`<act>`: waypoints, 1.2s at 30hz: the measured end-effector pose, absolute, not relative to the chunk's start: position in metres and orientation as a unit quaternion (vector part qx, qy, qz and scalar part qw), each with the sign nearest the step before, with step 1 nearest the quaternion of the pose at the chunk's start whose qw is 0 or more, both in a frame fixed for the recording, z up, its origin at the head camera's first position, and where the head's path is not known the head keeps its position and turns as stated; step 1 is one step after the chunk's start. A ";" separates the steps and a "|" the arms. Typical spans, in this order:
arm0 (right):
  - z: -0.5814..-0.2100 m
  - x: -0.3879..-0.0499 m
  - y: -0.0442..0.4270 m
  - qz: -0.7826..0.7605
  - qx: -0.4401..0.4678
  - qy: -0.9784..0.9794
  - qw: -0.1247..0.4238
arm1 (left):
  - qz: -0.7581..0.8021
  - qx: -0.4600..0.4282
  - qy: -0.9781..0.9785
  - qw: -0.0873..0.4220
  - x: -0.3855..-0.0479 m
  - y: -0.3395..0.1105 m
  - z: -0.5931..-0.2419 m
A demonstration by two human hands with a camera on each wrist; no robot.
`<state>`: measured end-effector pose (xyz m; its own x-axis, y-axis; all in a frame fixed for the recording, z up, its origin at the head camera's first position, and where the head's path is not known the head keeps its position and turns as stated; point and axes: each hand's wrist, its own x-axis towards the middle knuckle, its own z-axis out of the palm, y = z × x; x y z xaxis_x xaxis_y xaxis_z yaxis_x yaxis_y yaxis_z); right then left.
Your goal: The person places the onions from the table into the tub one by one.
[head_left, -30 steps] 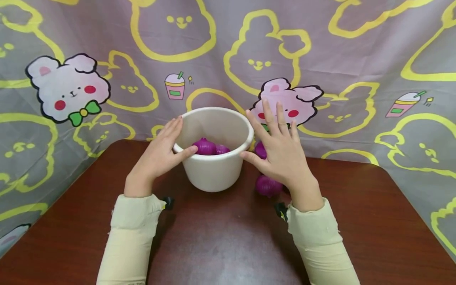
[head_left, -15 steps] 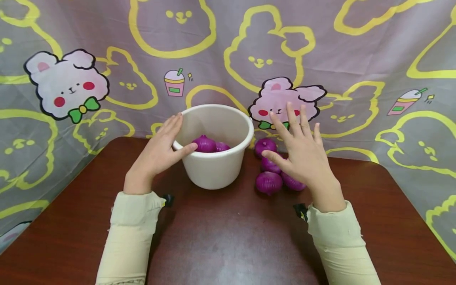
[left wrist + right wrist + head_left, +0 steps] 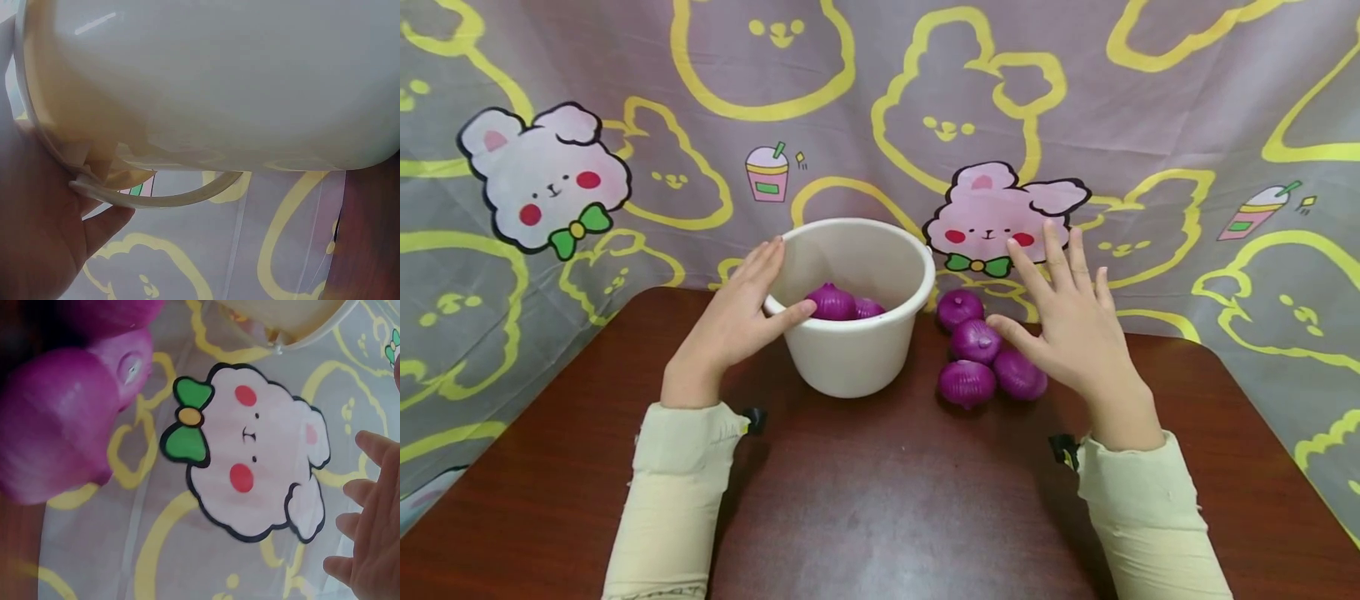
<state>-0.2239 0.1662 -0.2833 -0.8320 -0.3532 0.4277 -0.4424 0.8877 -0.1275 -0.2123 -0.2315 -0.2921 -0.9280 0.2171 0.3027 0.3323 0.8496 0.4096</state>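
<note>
A white bucket [image 3: 850,358] stands on the table with purple onions [image 3: 832,302] inside it. My left hand [image 3: 724,321] holds the bucket's left rim, with the thumb over the near edge and the fingers along the far left side. In the left wrist view, fingers show beside the bucket's curved handle [image 3: 169,201]. To the right of the bucket lie several more onions [image 3: 967,384] in a cluster. Above and right of them my right hand [image 3: 1078,333] is raised, fingers spread and holding nothing. The right wrist view shows onions [image 3: 53,425] at left and fingertips [image 3: 359,490] at right.
A brown table [image 3: 880,500] carries everything. Close behind it hangs a grey cloth [image 3: 850,158] with yellow outlines and cartoon rabbits. Small dark wrist devices [image 3: 754,421] sit at both cuffs.
My right hand has moved right, away from the bucket's rim, uncovering the onions beside it. The left hand has stayed on the bucket, which has not moved on the table.
</note>
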 end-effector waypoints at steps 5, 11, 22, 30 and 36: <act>-0.287 -0.225 0.176 0.110 0.199 -0.955 0.191 | -0.233 -0.141 -0.955 0.118 -0.212 -0.231 -0.292; -0.292 -0.226 0.188 0.118 0.182 -0.959 0.182 | -0.228 -0.142 -0.956 0.119 -0.213 -0.231 -0.292; -0.302 -0.239 0.200 0.142 0.184 -0.963 0.139 | -0.225 -0.146 -0.955 0.125 -0.212 -0.231 -0.292; -0.316 -0.248 0.202 0.167 0.186 -0.963 0.097 | -0.223 -0.147 -0.955 0.127 -0.212 -0.232 -0.294; -0.325 -0.255 0.200 0.170 0.187 -0.965 0.068 | -0.226 -0.152 -0.953 0.132 -0.213 -0.231 -0.294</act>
<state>-0.2554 0.1998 -0.3251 -0.9209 -0.3377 0.1945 -0.3838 0.8724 -0.3027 -0.2132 -0.2312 -0.2937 -0.9191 0.2304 0.3196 0.3493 0.8518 0.3904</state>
